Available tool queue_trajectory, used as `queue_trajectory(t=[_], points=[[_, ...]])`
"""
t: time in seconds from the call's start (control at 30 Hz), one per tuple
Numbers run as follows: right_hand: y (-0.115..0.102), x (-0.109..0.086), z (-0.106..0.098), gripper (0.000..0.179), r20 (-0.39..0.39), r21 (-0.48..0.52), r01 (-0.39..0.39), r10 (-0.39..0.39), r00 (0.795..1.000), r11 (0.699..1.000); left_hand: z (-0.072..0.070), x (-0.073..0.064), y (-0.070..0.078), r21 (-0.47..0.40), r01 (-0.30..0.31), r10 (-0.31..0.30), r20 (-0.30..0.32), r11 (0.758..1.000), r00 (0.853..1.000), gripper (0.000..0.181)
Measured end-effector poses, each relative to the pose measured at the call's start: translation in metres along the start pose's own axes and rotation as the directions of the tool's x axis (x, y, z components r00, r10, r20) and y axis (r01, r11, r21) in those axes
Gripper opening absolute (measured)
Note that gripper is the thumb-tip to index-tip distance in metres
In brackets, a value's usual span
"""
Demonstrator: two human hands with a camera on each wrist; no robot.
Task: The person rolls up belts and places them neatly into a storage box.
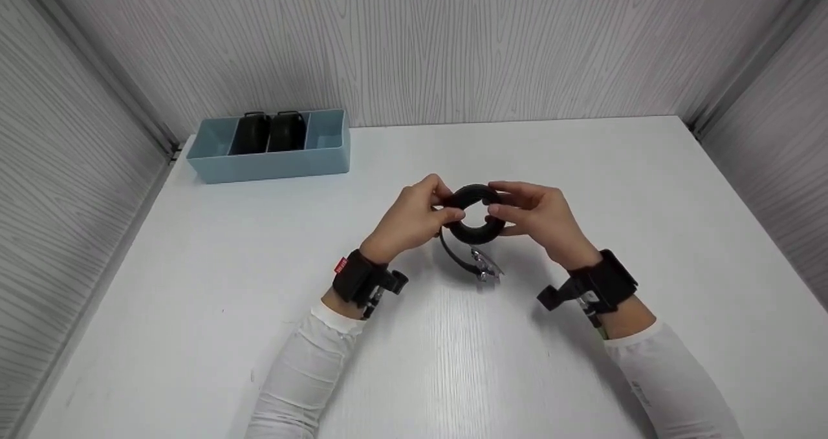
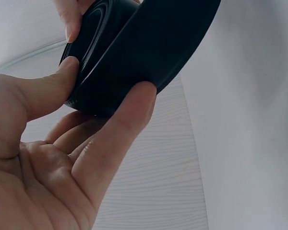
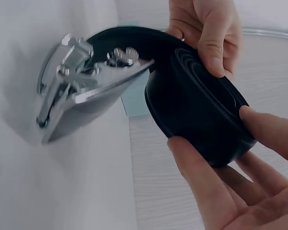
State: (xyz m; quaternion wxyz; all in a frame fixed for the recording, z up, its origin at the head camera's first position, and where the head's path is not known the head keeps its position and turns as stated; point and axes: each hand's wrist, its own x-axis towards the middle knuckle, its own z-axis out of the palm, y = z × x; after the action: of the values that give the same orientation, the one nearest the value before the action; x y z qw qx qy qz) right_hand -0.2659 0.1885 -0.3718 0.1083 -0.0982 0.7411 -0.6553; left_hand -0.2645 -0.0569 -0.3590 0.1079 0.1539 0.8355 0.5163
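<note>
A black belt, rolled into a coil (image 1: 477,235), is held above the white table between both hands. My left hand (image 1: 414,216) pinches the coil's left side, thumb on the near rim and fingers behind. On the opposite side, my right hand (image 1: 537,213) grips it between thumb and fingers. The belt's loose end hangs below the coil and carries a shiny metal buckle (image 1: 484,267). In the right wrist view the buckle (image 3: 96,100) stands off to the left of the coiled strap (image 3: 192,115). The left wrist view shows the outer strap (image 2: 149,48) curving away past the fingers.
At the back left of the white table (image 1: 194,264) stands a blue divided box (image 1: 278,165). Two black rolled things (image 1: 286,132) sit side by side in its middle compartments. Grey wood-patterned panels (image 1: 485,51) rise at the back and both sides.
</note>
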Motion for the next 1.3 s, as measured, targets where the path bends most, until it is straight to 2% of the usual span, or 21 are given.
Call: queue_trajectory(t=[0.27, 0.37, 0.6, 0.8, 0.97, 1.2, 1.3], points=[[-0.0034, -0.0018, -0.0005, 0.050, 0.097, -0.141, 0.013, 0.001, 0.995, 0.990, -0.0004, -0.0023, 0.0006, 0.092, -0.049, 0.045, 0.046, 0.995, 0.998, 0.022], [-0.0033, -0.0016, -0.0001, 0.051, 0.084, -0.134, 0.006, 0.005, 0.996, 0.991, -0.0005, -0.0024, 0.0008, 0.082, -0.032, 0.029, 0.035, 0.996, 0.999, 0.023], [-0.0017, -0.0012, 0.0006, 0.051, -0.010, -0.015, 0.005, -0.005, 1.000, 1.000, 0.0014, -0.0001, -0.0017, -0.053, -0.002, 0.002, 0.001, 0.999, 1.000, 0.028], [-0.0018, -0.0019, 0.0010, 0.051, -0.070, 0.060, 0.018, -0.013, 0.997, 0.998, 0.0029, 0.0004, -0.0036, -0.114, -0.005, 0.002, -0.023, 0.993, 1.000, 0.030], [0.0000, -0.0008, -0.0009, 0.052, -0.038, 0.055, 0.015, -0.013, 0.999, 0.998, 0.0017, -0.0001, -0.0024, -0.106, -0.023, 0.020, -0.033, 0.994, 0.999, 0.027], [-0.0039, -0.0013, -0.0013, 0.050, 0.051, -0.050, 0.053, -0.050, 0.997, 0.997, -0.0009, -0.0003, -0.0015, -0.047, -0.040, 0.040, -0.005, 0.998, 0.999, 0.025], [-0.0051, -0.0018, -0.0006, 0.050, 0.045, -0.067, 0.055, -0.052, 0.998, 0.996, -0.0008, -0.0003, -0.0021, -0.052, -0.040, 0.040, -0.009, 0.998, 0.999, 0.024]])
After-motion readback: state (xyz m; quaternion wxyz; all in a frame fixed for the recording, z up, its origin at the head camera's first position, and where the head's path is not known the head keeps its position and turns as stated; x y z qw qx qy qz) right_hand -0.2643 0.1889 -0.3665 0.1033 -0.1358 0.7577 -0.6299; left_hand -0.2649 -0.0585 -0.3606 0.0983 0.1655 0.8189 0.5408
